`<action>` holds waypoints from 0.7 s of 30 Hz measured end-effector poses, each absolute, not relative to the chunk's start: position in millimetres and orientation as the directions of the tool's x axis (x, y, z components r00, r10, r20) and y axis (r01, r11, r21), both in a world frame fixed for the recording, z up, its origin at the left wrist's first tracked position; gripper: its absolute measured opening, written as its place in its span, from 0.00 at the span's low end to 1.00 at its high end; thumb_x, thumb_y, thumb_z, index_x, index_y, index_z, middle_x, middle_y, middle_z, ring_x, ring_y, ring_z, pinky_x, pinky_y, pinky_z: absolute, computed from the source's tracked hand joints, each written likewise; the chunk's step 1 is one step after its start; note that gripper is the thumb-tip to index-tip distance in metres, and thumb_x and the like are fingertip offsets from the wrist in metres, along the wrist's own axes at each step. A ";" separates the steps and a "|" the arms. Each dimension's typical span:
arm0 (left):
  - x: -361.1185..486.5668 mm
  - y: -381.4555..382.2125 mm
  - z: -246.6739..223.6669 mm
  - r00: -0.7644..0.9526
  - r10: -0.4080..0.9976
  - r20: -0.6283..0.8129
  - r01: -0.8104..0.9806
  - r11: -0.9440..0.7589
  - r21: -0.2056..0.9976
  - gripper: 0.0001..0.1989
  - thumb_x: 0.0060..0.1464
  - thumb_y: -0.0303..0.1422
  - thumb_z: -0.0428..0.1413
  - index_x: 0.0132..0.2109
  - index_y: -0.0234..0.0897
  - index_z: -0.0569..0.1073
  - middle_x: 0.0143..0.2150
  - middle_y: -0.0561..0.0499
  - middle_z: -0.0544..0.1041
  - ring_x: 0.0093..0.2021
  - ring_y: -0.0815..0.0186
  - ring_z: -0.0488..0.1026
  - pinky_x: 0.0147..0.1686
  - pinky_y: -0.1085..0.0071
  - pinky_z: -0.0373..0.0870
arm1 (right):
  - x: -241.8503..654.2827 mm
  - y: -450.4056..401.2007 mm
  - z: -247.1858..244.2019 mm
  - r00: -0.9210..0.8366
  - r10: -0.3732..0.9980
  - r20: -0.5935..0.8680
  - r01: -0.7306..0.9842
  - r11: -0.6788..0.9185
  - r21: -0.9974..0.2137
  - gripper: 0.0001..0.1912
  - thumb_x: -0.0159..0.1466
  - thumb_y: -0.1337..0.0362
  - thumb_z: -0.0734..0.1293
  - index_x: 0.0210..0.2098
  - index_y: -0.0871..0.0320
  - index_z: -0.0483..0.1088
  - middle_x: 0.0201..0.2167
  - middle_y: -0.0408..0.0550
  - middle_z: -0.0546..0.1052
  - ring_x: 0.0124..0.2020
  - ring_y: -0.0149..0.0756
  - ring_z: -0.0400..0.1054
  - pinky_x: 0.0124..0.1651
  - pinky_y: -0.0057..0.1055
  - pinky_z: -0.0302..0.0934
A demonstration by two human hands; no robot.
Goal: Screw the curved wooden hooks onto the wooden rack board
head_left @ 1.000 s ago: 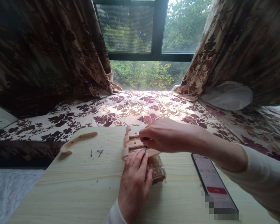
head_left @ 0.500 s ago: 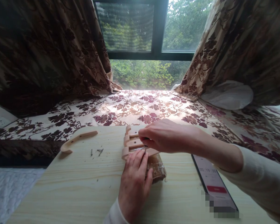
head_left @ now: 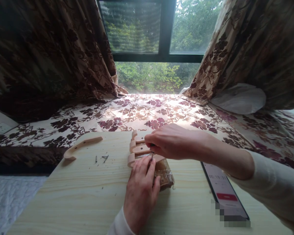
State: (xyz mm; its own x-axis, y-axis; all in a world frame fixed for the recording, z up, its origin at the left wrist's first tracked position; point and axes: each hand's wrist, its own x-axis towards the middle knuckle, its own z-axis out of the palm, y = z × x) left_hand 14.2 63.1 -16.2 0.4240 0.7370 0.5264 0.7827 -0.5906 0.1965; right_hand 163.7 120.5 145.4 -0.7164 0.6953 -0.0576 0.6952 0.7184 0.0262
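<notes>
Wood-grain tabletop (head_left: 83, 202): screwdriver (head_left: 152, 156) is being gripped by right hand (head_left: 168, 141) over third wooden hook (head_left: 131, 160), steadied by left hand (head_left: 140, 189); fourth hook (head_left: 80, 145) is lying unattached.

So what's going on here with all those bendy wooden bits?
The right hand grips what looks like a screwdriver, its thin shaft pointing down beside the fingers of the left hand. The left hand rests over the nearest of three curved wooden pieces lined up on a plastic-wrapped brown block. Off to the left lie another curved wooden piece and some loose screws.
</notes>
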 end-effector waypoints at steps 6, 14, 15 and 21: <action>13.1 63.5 -14.8 0.442 0.742 0.504 0.783 -0.593 0.186 0.20 0.57 0.28 0.49 0.56 0.30 0.65 0.58 0.38 0.65 0.59 0.53 0.61 0.56 0.51 0.63 | 160.2 121.8 136.3 -0.681 0.732 -0.023 0.729 0.680 0.075 0.08 0.64 0.66 0.57 0.34 0.59 0.68 0.22 0.46 0.72 0.19 0.28 0.53 0.23 0.30 0.38; 13.2 62.4 -13.2 0.444 0.750 0.490 0.791 -0.586 0.180 0.21 0.57 0.30 0.49 0.57 0.31 0.64 0.58 0.39 0.66 0.59 0.53 0.61 0.56 0.53 0.62 | 163.9 118.0 144.6 -0.714 0.699 -0.031 0.698 0.715 0.047 0.06 0.62 0.67 0.59 0.34 0.58 0.68 0.23 0.45 0.72 0.21 0.30 0.57 0.22 0.30 0.41; 13.0 62.5 -13.4 0.445 0.750 0.490 0.790 -0.586 0.179 0.21 0.57 0.30 0.49 0.57 0.32 0.64 0.59 0.39 0.66 0.59 0.53 0.61 0.56 0.53 0.62 | 163.4 117.7 144.1 -0.714 0.699 -0.038 0.698 0.715 0.040 0.07 0.63 0.68 0.58 0.33 0.58 0.68 0.23 0.45 0.72 0.20 0.30 0.57 0.22 0.30 0.41; 12.8 62.6 -15.4 0.453 0.740 0.497 0.786 -0.594 0.169 0.21 0.57 0.29 0.49 0.57 0.29 0.65 0.59 0.38 0.65 0.59 0.52 0.61 0.56 0.51 0.61 | 162.5 120.7 137.7 -0.699 0.715 -0.015 0.714 0.699 0.045 0.09 0.64 0.66 0.57 0.37 0.59 0.68 0.22 0.46 0.71 0.20 0.31 0.57 0.23 0.31 0.40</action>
